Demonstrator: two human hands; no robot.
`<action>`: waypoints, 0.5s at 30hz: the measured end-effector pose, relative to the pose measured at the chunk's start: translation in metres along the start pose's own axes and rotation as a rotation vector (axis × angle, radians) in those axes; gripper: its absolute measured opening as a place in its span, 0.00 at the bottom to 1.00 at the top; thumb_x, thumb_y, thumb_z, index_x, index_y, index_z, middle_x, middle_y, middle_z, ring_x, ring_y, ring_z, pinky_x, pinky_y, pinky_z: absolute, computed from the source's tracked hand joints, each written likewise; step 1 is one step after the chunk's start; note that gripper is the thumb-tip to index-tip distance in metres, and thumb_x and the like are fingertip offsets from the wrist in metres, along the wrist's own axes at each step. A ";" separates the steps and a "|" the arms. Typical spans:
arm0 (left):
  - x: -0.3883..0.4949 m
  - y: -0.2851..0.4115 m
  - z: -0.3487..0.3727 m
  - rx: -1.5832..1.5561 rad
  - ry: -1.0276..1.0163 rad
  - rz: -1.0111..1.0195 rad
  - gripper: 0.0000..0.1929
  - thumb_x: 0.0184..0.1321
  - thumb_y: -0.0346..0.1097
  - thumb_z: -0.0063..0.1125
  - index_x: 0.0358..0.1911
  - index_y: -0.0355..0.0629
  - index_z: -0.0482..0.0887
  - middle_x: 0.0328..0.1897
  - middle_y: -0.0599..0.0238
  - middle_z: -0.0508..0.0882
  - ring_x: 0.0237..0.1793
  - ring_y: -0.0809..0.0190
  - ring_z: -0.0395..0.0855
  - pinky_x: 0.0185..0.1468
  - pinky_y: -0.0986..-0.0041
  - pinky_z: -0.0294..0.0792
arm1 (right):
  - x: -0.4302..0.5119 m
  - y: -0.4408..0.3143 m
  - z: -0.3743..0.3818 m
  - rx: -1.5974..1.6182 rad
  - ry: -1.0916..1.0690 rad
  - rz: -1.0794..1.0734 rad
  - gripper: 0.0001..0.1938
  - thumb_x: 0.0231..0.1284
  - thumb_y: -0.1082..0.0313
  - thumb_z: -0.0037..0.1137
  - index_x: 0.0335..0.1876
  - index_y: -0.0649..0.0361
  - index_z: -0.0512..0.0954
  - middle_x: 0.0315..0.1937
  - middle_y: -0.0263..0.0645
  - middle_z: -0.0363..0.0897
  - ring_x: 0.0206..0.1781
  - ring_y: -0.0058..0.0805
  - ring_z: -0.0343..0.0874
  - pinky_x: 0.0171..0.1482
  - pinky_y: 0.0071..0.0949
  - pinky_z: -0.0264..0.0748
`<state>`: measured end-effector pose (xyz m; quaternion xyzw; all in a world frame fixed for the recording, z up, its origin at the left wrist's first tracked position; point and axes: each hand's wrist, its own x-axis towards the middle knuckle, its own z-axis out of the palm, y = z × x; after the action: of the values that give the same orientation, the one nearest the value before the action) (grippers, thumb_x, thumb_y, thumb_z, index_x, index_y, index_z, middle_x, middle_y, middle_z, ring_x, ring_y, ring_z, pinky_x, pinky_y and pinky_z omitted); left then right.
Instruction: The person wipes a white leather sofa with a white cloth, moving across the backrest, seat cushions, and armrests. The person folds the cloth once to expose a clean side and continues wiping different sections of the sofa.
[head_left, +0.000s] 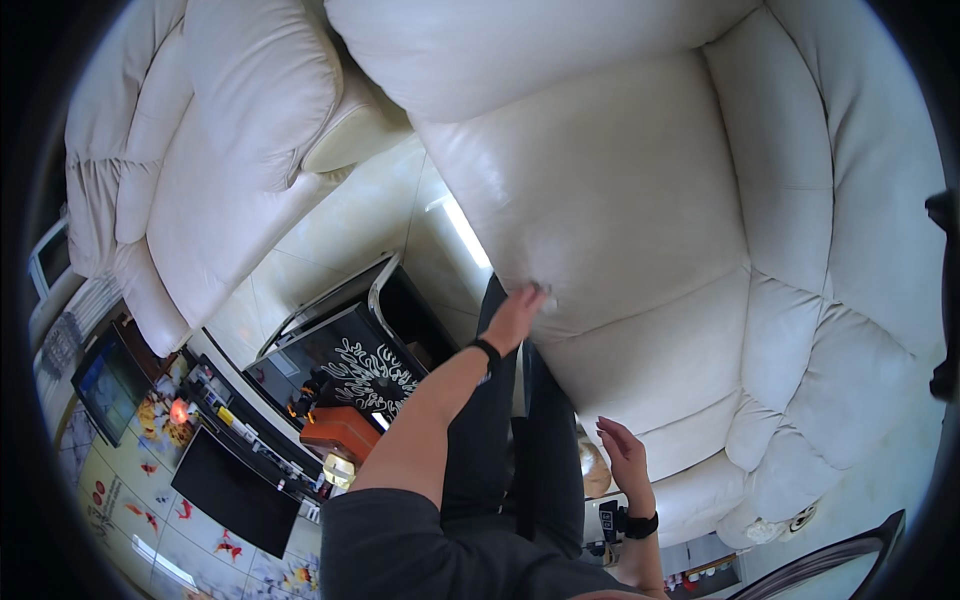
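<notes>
My left hand (517, 319), with a dark band at its wrist, reaches to the front edge of a cream leather sofa seat (622, 187). Its fingertips meet the leather beside a small pale patch (550, 300), which could be a bit of cloth or a crease; too small to tell. Dents show in the leather around the fingers. Over the lower front of the sofa, my right hand (626, 457) hangs in the air with bent fingers and nothing in it. A black wristband (641, 526) with a small device sits on that wrist.
To the left stands a black glass-topped coffee table (315, 345) with a white pattern, bearing an orange box (341, 433). Another cream sofa (225, 157) lies beyond the tiled floor (352, 202). A dark television (234, 491) is at lower left. A rounded brown-and-white thing (595, 470) shows near my right hand.
</notes>
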<state>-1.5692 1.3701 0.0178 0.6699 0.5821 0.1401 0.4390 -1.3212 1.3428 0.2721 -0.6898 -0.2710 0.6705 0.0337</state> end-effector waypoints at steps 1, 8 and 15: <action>-0.019 0.006 0.004 -0.110 -0.097 0.017 0.21 0.52 0.21 0.47 0.53 0.38 0.73 0.46 0.50 0.74 0.47 0.46 0.73 0.54 0.62 0.67 | -0.001 -0.002 0.000 -0.029 -0.001 0.000 0.14 0.64 0.71 0.50 0.55 0.63 0.75 0.46 0.42 0.80 0.47 0.25 0.79 0.51 0.23 0.73; 0.081 -0.102 -0.170 0.144 0.662 -0.299 0.10 0.59 0.25 0.43 0.44 0.36 0.72 0.39 0.46 0.75 0.41 0.42 0.73 0.43 0.55 0.68 | 0.005 0.006 -0.008 -0.165 -0.047 0.066 0.14 0.66 0.72 0.48 0.55 0.65 0.74 0.48 0.41 0.79 0.53 0.27 0.76 0.57 0.25 0.71; 0.096 -0.093 -0.095 -0.125 0.683 -0.353 0.17 0.62 0.25 0.40 0.55 0.41 0.68 0.35 0.51 0.77 0.35 0.47 0.76 0.41 0.61 0.69 | 0.009 0.028 0.003 -0.137 -0.077 0.083 0.15 0.65 0.71 0.49 0.55 0.64 0.74 0.48 0.41 0.79 0.51 0.26 0.77 0.55 0.24 0.71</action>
<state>-1.6691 1.4910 -0.0282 0.4459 0.7915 0.3127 0.2772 -1.3151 1.3220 0.2519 -0.6746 -0.2887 0.6774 -0.0518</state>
